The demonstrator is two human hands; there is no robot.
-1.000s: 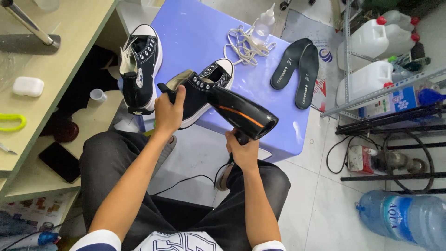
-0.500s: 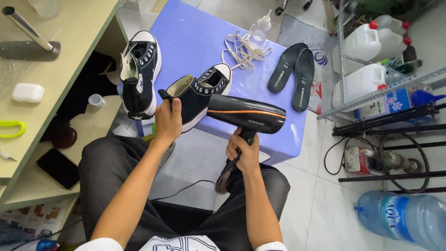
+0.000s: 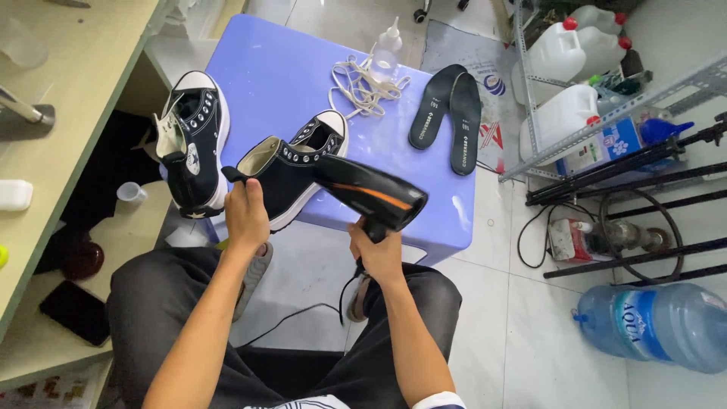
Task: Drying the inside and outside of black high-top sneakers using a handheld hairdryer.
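While gripping the heel of the black sneaker (image 3: 291,176), left hand (image 3: 246,216) closed around it, fingers wrapped over the back and hidden behind the shoe. Sneaker tilted, toe resting on the near edge of the blue table (image 3: 288,68), opening turned up toward the camera. Right hand (image 3: 380,256) clenched in a fist on the handle of the black hair dryer (image 3: 371,195), thumb side up, fingertips out of sight round the grip. Dryer barrel level, nozzle end just beside the shoe's side, touching or not hard to tell. Cord (image 3: 303,314) dangling down between the knees, its far end lost under the legs. Second sneaker (image 3: 193,151) lying at the table's left edge, laces (image 3: 363,83) and two insoles (image 3: 450,113) farther back. Both forearms cut off by the lower frame edge.
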